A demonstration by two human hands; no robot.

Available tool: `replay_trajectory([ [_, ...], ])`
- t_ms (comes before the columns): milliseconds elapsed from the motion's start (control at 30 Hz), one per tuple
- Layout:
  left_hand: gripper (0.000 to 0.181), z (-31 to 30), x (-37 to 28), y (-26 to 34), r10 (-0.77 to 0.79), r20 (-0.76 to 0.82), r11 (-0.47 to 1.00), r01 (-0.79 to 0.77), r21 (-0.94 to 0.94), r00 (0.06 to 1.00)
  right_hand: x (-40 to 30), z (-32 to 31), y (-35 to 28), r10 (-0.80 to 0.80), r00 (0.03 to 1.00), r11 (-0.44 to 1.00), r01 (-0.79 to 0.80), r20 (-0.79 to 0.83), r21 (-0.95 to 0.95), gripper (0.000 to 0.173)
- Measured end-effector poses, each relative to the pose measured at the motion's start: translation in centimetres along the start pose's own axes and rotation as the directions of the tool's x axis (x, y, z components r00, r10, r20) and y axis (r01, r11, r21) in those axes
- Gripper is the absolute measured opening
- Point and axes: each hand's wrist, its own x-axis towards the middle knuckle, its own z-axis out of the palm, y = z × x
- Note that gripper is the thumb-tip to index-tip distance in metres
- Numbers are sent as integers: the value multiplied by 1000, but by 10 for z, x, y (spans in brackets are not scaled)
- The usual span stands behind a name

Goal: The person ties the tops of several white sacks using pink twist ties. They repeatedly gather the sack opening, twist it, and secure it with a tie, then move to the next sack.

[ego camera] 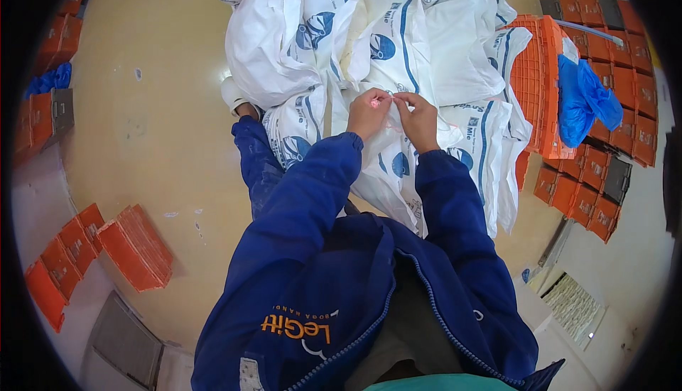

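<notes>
My left hand [368, 113] and my right hand [419, 122] meet over a pile of white woven sacks [469, 34] with blue print. Pink string [375, 103] shows in the curled fingers of my left hand. The fingertips of my right hand pinch at the same spot, close to my left fingertips, on something thin; whether it is the string or a sack's edge is too small to tell. More pink strands lie on the sack just below the hands.
A white shoe [232, 96] stands on the tan floor [160, 98] beside the sacks. Stacked orange crates [535, 82] rise right of the pile, with a blue plastic bag [583, 100] against them. More orange crates [136, 247] stand at the left; others line both sides.
</notes>
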Motion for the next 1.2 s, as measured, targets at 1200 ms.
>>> replay_trajectory([
  [1200,14,-6,1,-6,-35,109,985,53,-166,993,26,-14,-8,-278,931,890,342,236,-302,6],
])
